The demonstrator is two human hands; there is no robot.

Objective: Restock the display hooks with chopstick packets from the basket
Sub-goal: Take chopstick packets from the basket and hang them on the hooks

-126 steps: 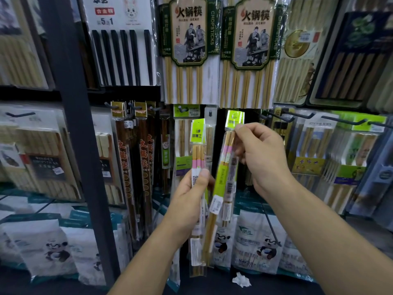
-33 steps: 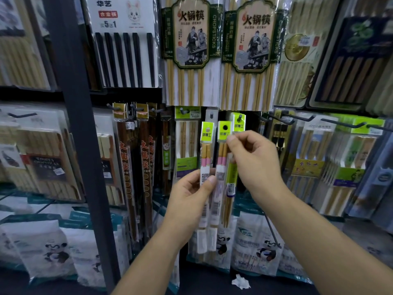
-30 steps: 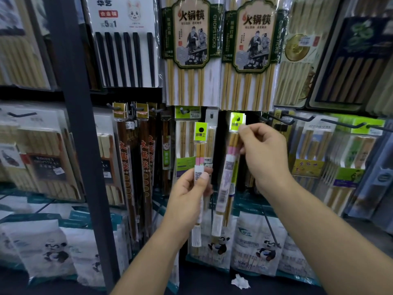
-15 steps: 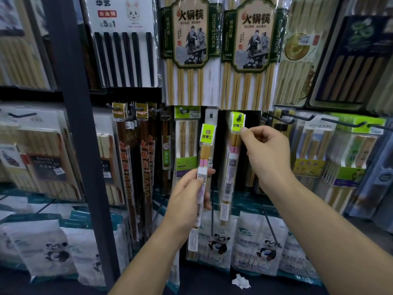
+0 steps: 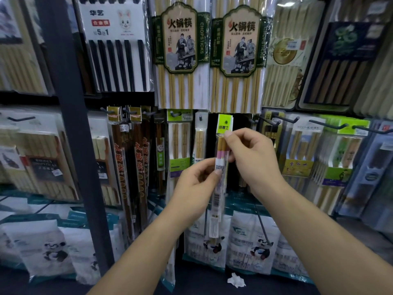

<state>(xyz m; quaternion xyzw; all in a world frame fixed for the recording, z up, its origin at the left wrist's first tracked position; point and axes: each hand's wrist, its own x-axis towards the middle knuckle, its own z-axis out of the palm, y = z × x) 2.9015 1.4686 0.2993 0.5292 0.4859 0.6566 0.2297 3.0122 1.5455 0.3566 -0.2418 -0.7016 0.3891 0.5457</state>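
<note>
**Q:** Item one?

**A:** Chopstick packet [image 5: 217,199], lime header card, pink-banded sticks. I have it upright before the middle row of the rack, with its header level with the hooks.

**Q:** Hands?

**A:** My left hand [image 5: 195,186] pinches it at the barcode label. My right hand [image 5: 253,160] pinches it just under the header.

**Q:** Hung?

**A:** Cannot tell, the card hides its hook. I judge it mid-hanging. The basket is out of view, so remaining stock is unknown. The hooks to the right [image 5: 270,121] show bare prongs.

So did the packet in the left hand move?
Yes. The packet in the left hand went right: its tag was over the white packet, now it's beside it.
</note>
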